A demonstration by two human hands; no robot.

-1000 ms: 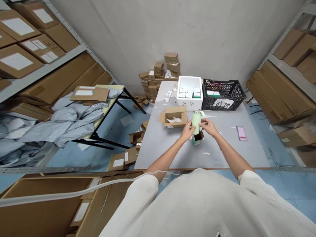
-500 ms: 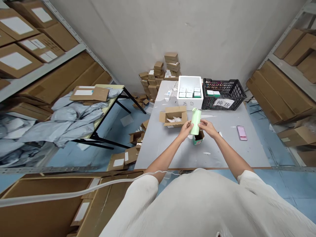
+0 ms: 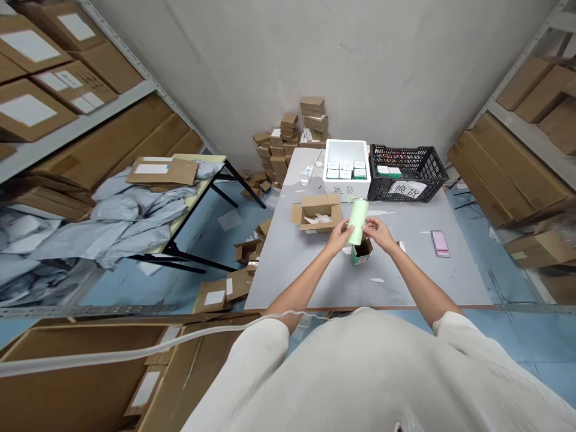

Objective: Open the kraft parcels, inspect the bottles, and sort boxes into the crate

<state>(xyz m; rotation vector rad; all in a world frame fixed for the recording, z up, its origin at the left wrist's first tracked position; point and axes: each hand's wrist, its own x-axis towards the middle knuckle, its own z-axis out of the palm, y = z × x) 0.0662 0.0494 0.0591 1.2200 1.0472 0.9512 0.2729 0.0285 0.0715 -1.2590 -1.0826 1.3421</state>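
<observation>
Rotated since earlier frame: pale-green bottle (image 3: 358, 222), strap loop (image 3: 351, 199) now leftward. Left hand (image 3: 340, 236) and right hand (image 3: 378, 234) pinch its sides, near open green box (image 3: 361, 258) on desk (image 3: 310, 276).

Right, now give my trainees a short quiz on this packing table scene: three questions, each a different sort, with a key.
1. What colour is the bottle between the left hand and the right hand?
A) pink
B) light green
C) black

2. True or false: the white tub stands to the left of the black crate.

3. Fill in: the top of the small green box below the bottle is ____.

Key: 1 B; 2 true; 3 open
</observation>
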